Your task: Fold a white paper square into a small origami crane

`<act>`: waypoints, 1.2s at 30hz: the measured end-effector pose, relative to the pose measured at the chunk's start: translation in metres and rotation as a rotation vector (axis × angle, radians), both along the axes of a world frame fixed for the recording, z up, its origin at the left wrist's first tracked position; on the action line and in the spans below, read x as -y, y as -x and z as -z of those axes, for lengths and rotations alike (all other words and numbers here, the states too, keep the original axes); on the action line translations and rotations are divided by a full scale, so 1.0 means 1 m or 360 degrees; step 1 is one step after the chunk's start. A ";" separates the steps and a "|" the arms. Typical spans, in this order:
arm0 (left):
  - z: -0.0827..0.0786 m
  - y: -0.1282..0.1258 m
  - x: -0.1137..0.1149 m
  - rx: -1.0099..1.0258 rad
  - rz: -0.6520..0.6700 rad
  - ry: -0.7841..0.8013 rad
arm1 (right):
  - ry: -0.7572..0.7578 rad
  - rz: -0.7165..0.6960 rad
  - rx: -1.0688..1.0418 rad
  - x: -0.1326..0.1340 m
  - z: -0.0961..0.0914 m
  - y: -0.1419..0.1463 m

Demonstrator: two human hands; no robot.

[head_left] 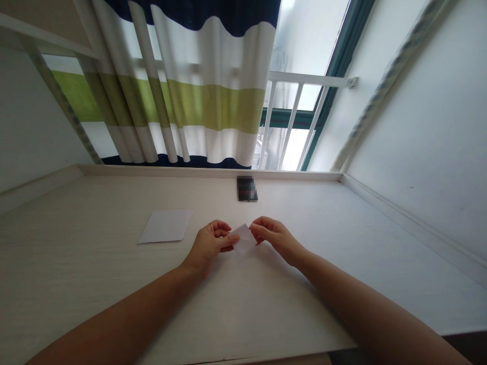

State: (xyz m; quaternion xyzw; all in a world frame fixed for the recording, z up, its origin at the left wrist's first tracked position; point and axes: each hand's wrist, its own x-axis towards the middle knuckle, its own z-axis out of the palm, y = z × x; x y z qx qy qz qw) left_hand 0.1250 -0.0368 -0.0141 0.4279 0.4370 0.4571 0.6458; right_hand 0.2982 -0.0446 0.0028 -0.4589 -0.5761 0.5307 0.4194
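Observation:
A small white piece of folded paper (244,241) is held just above the pale desk, between my two hands. My left hand (213,242) pinches its left side, with the thumb lying on top of the paper. At the upper right edge, the fingertips of my right hand (273,234) are closed on the paper; exactly how much they grip is too small to tell. Farther left, a stack or sheet of white paper (165,226) lies flat on the desk, apart from both hands.
A dark phone-like object (246,189), partly blurred, lies near the desk's back ledge (171,173). Behind it hang striped curtains (213,106) beside a window with a white railing (304,78). White walls (426,132) close in both sides of the desk (95,263).

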 end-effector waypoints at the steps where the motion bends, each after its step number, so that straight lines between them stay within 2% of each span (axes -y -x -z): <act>1: 0.000 -0.002 0.002 -0.0017 0.0048 0.0008 | -0.0027 -0.0012 0.0048 0.002 0.000 0.003; 7: 0.003 -0.007 0.009 -0.0068 0.0256 -0.0053 | 0.0045 0.0003 0.0231 0.008 0.005 0.008; 11: 0.005 -0.007 0.008 -0.0022 0.0344 -0.0012 | 0.0107 0.0042 0.0224 0.007 0.006 0.006; 15: 0.000 -0.005 0.006 0.0004 0.0309 -0.0025 | 0.0139 0.0099 0.0099 0.003 0.004 0.002; 18: -0.003 -0.003 0.005 -0.0010 0.0154 -0.0035 | 0.0044 0.0195 0.0040 0.001 0.002 -0.002; 20: -0.004 -0.002 0.003 -0.0019 0.0033 -0.0043 | -0.0002 0.0150 -0.0017 0.001 0.001 -0.004; 23: -0.002 -0.002 0.001 -0.0035 -0.0050 -0.0067 | 0.0031 -0.0052 -0.0105 0.004 -0.001 -0.001; 26: 0.000 -0.002 0.001 0.0006 0.0010 -0.0108 | 0.0060 -0.0129 -0.0153 0.008 0.000 0.004; 36: -0.003 -0.001 0.006 0.0133 0.0225 -0.0376 | 0.0239 -0.0056 -0.0506 0.003 0.001 -0.003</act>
